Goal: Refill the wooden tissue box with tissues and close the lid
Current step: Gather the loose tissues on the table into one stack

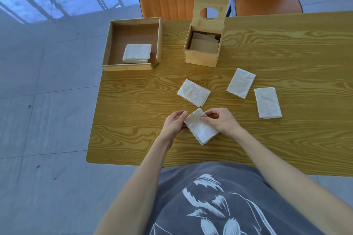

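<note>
Both hands grip one folded tissue (200, 127) low over the table (133, 139): the left hand (174, 123) pinches its near-left edge with fingers closed narrow, and the right hand (219, 120) pinches the top face between thumb and fingertips (205, 119). The stack looks several plies thick, though how many the fingers have caught is hard to tell.

The wooden box (202, 51) stands well beyond the fingers, its lid (211, 8) tipped up and open. Three more tissues lie between fingers and box: one (193, 92) just past the fingertips, two (241, 82) (267, 102) off to the right. A tray (131, 44) far to the left holds another pile (137, 53).

The risks, as I judge them: a pinch on the top ply alone would let the lower plies fan out or drop during the carry; a crumpled fold could snag on the box rim; and a sleeve or forearm sweeping forward could scatter the loose tissues or knock the upright lid shut early
</note>
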A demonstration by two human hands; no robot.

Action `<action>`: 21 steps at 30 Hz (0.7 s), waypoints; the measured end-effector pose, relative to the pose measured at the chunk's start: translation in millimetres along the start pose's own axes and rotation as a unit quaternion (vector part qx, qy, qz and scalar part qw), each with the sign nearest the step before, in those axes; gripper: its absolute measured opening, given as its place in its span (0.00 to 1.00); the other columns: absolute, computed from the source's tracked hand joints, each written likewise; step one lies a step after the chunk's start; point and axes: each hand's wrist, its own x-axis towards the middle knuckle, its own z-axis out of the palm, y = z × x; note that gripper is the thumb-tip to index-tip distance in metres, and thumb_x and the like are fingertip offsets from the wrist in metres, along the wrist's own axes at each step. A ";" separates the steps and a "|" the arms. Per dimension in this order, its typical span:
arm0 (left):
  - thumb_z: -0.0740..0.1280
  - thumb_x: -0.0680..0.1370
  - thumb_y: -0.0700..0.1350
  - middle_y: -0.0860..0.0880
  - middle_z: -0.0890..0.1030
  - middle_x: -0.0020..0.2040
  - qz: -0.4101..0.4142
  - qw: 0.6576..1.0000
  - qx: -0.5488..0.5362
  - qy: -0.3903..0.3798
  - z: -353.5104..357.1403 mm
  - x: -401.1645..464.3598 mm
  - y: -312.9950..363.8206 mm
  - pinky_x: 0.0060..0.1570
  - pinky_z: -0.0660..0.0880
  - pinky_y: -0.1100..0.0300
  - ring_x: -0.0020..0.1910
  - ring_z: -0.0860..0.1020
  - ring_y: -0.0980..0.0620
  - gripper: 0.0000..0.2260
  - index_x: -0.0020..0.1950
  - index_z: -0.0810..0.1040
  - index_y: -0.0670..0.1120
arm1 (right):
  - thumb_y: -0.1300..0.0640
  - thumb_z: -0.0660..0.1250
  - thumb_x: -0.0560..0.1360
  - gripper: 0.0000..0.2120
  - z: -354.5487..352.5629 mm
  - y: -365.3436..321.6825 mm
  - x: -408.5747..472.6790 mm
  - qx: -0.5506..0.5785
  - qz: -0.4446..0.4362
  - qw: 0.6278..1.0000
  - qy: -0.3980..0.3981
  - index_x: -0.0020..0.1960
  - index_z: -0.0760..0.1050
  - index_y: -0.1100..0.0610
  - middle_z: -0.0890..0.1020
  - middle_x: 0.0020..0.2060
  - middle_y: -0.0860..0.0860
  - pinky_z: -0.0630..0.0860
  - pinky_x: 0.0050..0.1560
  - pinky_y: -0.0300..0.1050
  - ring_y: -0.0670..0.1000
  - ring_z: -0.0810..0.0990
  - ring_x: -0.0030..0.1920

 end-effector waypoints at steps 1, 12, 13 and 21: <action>0.67 0.80 0.50 0.44 0.84 0.54 0.002 1.000 -0.002 -0.001 -0.1 -0.4 -0.4 0.36 0.77 0.67 0.46 0.82 0.53 0.17 0.67 0.75 0.45 | 0.53 0.75 0.72 0.10 1.0 0.2 1.0 -0.016 -0.004 1.000 0.010 0.52 0.83 0.55 0.85 0.45 0.48 0.76 0.44 0.37 0.48 0.83 0.48; 0.72 0.77 0.38 0.44 0.84 0.48 0.022 0.999 -0.025 0.011 -0.2 -0.3 -6.1 0.36 0.78 0.67 0.43 0.83 0.53 0.17 0.65 0.76 0.42 | 0.42 0.74 0.70 0.17 9.8 -3.7 2.3 -0.235 -0.051 0.966 0.089 0.54 0.80 0.50 0.84 0.44 0.45 0.81 0.44 0.47 0.46 0.82 0.44; 0.72 0.77 0.38 0.44 0.84 0.48 0.022 0.999 -0.030 0.014 -0.9 -0.5 -5.5 0.35 0.77 0.67 0.42 0.83 0.53 0.17 0.65 0.76 0.42 | 0.41 0.74 0.70 0.17 8.8 -6.1 4.0 -0.238 -0.053 0.965 0.094 0.54 0.80 0.50 0.84 0.44 0.44 0.81 0.44 0.47 0.46 0.82 0.44; 0.71 0.77 0.39 0.46 0.84 0.49 0.014 0.998 -0.036 0.040 -14.8 0.8 -3.6 0.34 0.76 0.66 0.44 0.82 0.52 0.16 0.64 0.77 0.43 | 0.47 0.68 0.76 0.15 -2.2 -44.0 43.6 -0.265 -0.063 0.946 0.175 0.58 0.79 0.54 0.82 0.50 0.50 0.75 0.44 0.46 0.53 0.80 0.51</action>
